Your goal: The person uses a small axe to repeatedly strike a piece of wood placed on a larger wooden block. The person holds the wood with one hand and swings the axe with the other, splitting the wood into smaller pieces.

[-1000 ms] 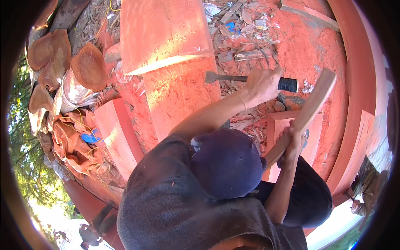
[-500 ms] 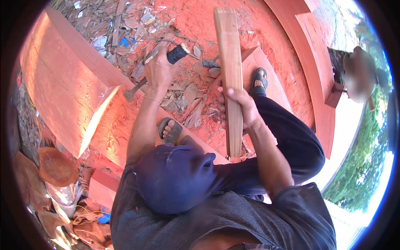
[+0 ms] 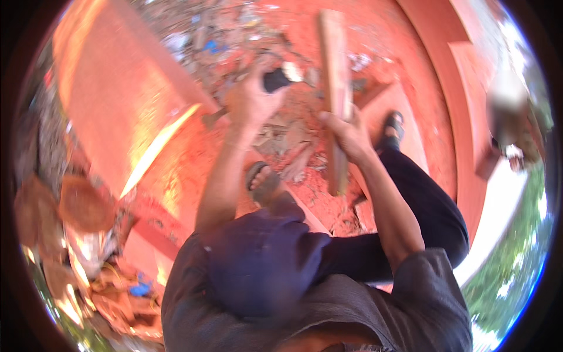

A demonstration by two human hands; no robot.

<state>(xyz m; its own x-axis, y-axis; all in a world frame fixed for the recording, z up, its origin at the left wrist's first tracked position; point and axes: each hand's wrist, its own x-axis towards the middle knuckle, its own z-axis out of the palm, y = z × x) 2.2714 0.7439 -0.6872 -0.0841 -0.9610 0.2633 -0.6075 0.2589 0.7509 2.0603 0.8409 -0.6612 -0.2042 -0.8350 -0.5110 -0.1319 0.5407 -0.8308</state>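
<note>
Right grip (image 3: 346,132) clenched around an upright wooden plank (image 3: 334,76); left grip (image 3: 252,97) clenched on a hatchet (image 3: 275,79) just beside it.

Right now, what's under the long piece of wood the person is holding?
Under the plank lie red ground strewn with wood chips and a flat red board. The right hand wraps its middle, hiding that part. Its lower end is too blurred to tell what it rests on.
</note>
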